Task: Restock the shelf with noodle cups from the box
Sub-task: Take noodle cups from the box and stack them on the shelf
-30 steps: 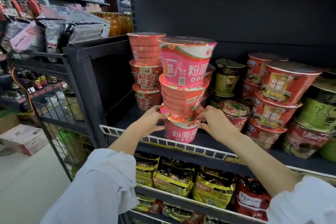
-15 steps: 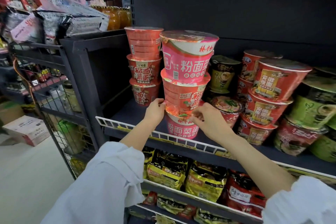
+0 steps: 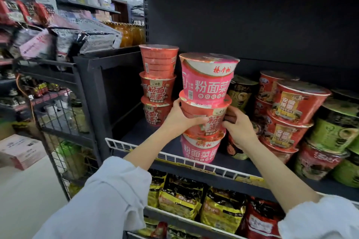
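Middle cup in grip: glossy shrink film, smooth printed wall; pink cup above grip: same shiny wrap, foil-like lid; shelf under grip: matt dark painted metal, white coated wire rail; noodle packets below: crinkled glossy plastic; sleeves: soft matt cloth.

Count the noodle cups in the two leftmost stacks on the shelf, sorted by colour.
Pink noodle cups: 2
Red-orange noodle cups: 4
Total: 6
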The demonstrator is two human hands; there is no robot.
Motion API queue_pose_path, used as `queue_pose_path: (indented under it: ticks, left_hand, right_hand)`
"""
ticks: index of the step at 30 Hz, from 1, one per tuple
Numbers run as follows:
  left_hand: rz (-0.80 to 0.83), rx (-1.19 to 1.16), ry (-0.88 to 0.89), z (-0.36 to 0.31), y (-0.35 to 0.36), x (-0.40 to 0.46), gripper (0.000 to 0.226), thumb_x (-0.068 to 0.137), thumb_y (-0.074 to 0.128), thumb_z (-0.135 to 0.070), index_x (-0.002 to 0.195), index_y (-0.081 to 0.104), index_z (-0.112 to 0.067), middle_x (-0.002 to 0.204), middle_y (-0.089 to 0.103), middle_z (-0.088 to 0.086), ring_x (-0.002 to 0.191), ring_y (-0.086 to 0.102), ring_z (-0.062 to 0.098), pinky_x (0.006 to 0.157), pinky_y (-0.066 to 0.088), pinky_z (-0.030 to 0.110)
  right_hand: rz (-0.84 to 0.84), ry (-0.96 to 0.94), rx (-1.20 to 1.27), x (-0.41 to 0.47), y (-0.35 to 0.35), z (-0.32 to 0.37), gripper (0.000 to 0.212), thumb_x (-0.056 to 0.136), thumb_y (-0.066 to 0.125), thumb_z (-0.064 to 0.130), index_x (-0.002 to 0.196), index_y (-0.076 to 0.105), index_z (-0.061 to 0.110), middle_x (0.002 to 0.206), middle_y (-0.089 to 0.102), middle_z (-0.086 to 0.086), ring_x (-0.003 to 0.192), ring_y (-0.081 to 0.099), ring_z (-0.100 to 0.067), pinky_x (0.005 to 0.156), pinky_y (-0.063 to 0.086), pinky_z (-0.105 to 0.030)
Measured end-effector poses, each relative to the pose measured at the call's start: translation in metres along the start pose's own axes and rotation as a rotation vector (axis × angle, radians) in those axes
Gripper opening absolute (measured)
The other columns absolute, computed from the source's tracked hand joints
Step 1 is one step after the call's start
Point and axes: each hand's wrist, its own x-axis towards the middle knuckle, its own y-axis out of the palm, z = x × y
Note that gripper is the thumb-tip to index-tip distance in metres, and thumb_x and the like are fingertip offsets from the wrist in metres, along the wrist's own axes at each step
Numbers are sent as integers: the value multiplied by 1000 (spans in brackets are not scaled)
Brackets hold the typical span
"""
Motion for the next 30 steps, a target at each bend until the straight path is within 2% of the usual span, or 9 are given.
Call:
queue_pose_path:
  ticks: [3, 5, 9, 12, 14, 17, 24, 27, 30]
  left_hand:
    - [60, -27, -16, -5, -2, 1, 103, 72, 76, -43, 147, 11, -19, 143, 42, 2, 127, 46, 20, 97, 42, 32]
    - [87, -74, -28, -9, -3, 3, 94, 76, 70, -47, 146, 14, -20, 142, 44, 3, 119, 49, 17, 93, 42, 31]
    - [102, -234, -75, -14, -4, 8, 87, 73, 57, -64, 142, 24, -23, 139, 47, 2, 110, 49, 16, 105, 40, 43]
    - [145, -321, -92, -15, -4, 10, 71, 83, 54, -59, 141, 32, -23, 137, 50, 0, 113, 50, 17, 105, 39, 42]
    - [191, -361, -104, -17, -7, 13, 63, 86, 53, -55, 140, 40, -24, 136, 52, -1, 119, 49, 19, 106, 38, 41]
    - [182, -346, -89, -19, -11, 16, 53, 91, 49, -52, 136, 48, -24, 131, 56, -2, 119, 51, 19, 104, 40, 38]
    - [56, -322, -120, -24, -12, 22, 42, 99, 39, -41, 134, 42, -19, 133, 50, 2, 115, 50, 22, 100, 44, 42]
    - [53, -305, -141, -28, -12, 25, 40, 101, 37, -36, 135, 43, -17, 130, 51, 3, 113, 50, 23, 98, 44, 41]
    - [-10, -185, -67, -34, -12, 28, 39, 101, 37, -26, 137, 45, -13, 136, 52, 5, 121, 50, 23, 104, 41, 40]
  right_hand:
    - [-54, -4, 32, -11, -9, 4, 72, 82, 69, 9, 143, 31, 16, 107, 57, -3, 96, 58, -16, 71, 47, -21]
    - [-45, -5, 72, -14, -14, 9, 83, 80, 73, 15, 146, 23, 20, 103, 55, -3, 89, 56, -12, 65, 42, -15]
    - [-54, -47, 29, -12, -18, 16, 71, 77, 76, 21, 133, 34, 19, 127, 46, -3, 112, 48, -13, 84, 42, -20]
    - [-63, -57, 0, -14, -17, 22, 58, 78, 75, 22, 121, 37, 16, 122, 50, 3, 110, 48, -8, 78, 41, -14]
    - [-112, -71, -45, -16, -13, 23, 53, 77, 76, 25, 112, 38, 17, 120, 55, 2, 108, 52, -11, 80, 43, -22]
    - [-186, -112, -120, -17, -7, 20, 51, 76, 77, 30, 107, 38, 19, 118, 58, -1, 102, 57, -15, 75, 44, -25]
    - [-222, -140, -203, -21, -5, 23, 42, 79, 74, 28, 105, 43, 17, 111, 50, 0, 91, 60, -18, 73, 51, -30]
    - [-221, -136, -241, -21, -9, 28, 36, 80, 72, 31, 98, 46, 15, 102, 53, 2, 80, 59, -11, 61, 43, -19]
    - [-192, -133, -283, -17, -20, 34, 30, 80, 71, 37, 86, 55, 13, 89, 59, 2, 77, 58, -12, 58, 39, -16]
